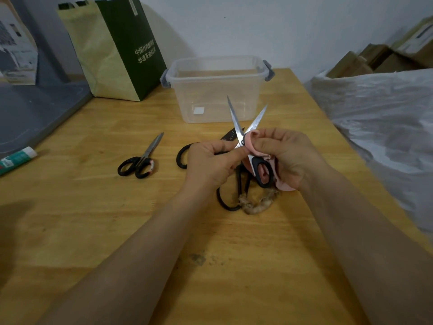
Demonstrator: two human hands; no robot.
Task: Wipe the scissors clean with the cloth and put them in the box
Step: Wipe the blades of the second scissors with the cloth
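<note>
My left hand (pixel 210 160) grips open black-handled steel scissors (pixel 235 123), right hand (pixel 288 156) pinches pink cloth (pixel 249 141) round a blade; tips aim at clear plastic box (pixel 210 97) ahead.

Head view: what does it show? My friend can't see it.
The left hand pinches open scissors over a table while the right hand holds a pink cloth round one blade. A clear box stands behind, and more scissors lie nearby.

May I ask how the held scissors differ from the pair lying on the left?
The held scissors are lifted, blades open; the left pair lies flat on the table, blades closed. A pink cloth touches the held scissors; nothing touches the left pair. Both have black handles.
</note>
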